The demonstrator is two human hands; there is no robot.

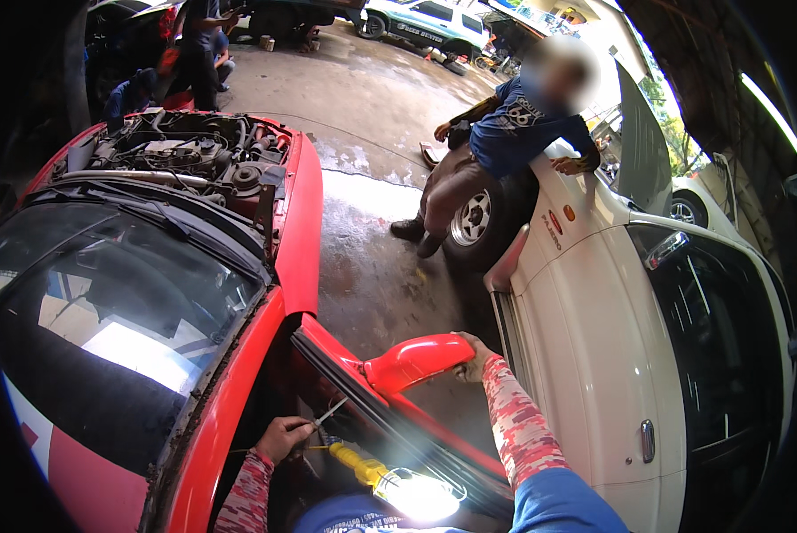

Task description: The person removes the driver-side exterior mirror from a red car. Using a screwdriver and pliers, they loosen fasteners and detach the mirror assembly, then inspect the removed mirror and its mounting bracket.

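Observation:
Between my left hand's [285, 436] closed fingers is a thin pale strip [332, 411], its tip pointing up toward the door's inner edge; its exact kind is unclear. My right hand [475, 357] grips the outer end of the red side mirror [420, 360], which sits on the open red car door [336, 351]. A lit work lamp with a yellow handle [358, 464] lies just inside the door, close to my left hand. Its glare [420, 493] washes out the area around it.
The red car [302, 213] has its engine bay [185, 151] exposed at left. A white car [585, 320] stands close on the right. A person in a blue shirt [514, 124] leans on its front beside the wheel [471, 219]. Other people [198, 53] are at the far left.

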